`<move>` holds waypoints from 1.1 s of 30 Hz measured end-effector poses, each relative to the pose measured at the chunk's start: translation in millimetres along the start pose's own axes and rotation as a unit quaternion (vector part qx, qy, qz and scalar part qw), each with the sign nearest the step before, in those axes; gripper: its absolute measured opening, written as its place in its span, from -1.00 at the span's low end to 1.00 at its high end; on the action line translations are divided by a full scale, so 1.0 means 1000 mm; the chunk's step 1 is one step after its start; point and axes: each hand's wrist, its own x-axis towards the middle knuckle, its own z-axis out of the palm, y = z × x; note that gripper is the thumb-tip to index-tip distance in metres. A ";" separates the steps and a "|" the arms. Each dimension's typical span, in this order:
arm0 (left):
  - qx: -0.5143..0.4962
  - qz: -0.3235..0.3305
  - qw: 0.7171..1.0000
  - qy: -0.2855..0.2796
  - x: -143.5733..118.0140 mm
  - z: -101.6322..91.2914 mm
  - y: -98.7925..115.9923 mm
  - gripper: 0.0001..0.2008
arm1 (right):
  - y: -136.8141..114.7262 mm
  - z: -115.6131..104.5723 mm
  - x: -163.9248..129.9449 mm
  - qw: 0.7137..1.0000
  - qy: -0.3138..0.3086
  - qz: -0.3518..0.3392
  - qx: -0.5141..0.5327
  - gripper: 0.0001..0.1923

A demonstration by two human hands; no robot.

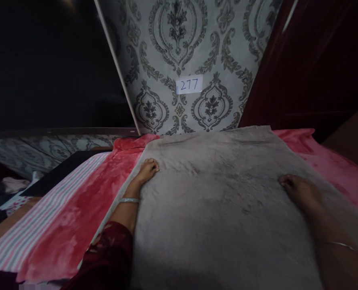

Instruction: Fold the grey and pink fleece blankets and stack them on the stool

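Note:
A grey plush cloth (209,193), much like a towel, lies spread out with faint creases across its upper half. My left hand (148,169) rests near its left edge, fingers curled and pinched on the fabric. Over towards the right edge, my right hand (299,191) has its fingers bent closed against the same cloth; that hand is dark and slightly blurred. Beneath the grey cloth, a red plush blanket (79,217) shows on the left and a pinkish-red part of it on the right.
Striped fabric (50,209) borders the red blanket on the left. A large dark screen (52,68) stands at the back left. Patterned wallpaper (179,48) behind carries a paper label (189,84) reading 277. Dark red wooden furniture (311,68) rises at the right.

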 end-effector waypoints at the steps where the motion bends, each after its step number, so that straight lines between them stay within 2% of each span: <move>1: -0.004 0.006 1.000 0.001 -0.001 -0.002 0.002 -0.88 | -0.006 -0.002 0.000 1.000 -0.013 0.015 -0.017 -0.83; 5: -0.001 0.026 0.999 -0.020 0.003 -0.006 0.001 -0.78 | -0.029 -0.016 -0.003 0.998 -0.048 0.049 -0.007 -0.79; 11: 0.057 -0.008 0.998 -0.031 0.019 -0.007 -0.003 -0.82 | -0.043 -0.022 -0.004 0.999 -0.025 0.044 -0.002 -0.74; 14: 0.037 0.016 0.999 0.001 0.020 -0.018 0.005 -0.76 | -0.046 -0.021 -0.002 1.000 -0.018 0.012 0.018 -0.68; 17: 0.031 0.039 0.998 0.045 0.019 -0.031 0.017 -0.73 | -0.048 -0.021 0.001 0.998 -0.037 -0.025 0.034 -0.65; 23: 0.020 -0.003 0.995 0.093 0.011 -0.051 0.046 -0.73 | -0.045 -0.022 0.003 0.996 -0.082 -0.038 0.028 -0.53; 30: 0.037 -0.006 0.986 0.165 0.003 -0.066 0.075 -0.79 | -0.050 -0.022 0.002 0.994 -0.092 -0.057 0.006 -0.53; 33: 0.046 -0.002 0.982 0.183 0.001 -0.070 0.080 -0.82 | -0.058 -0.019 0.003 0.995 -0.086 -0.047 -0.024 -0.66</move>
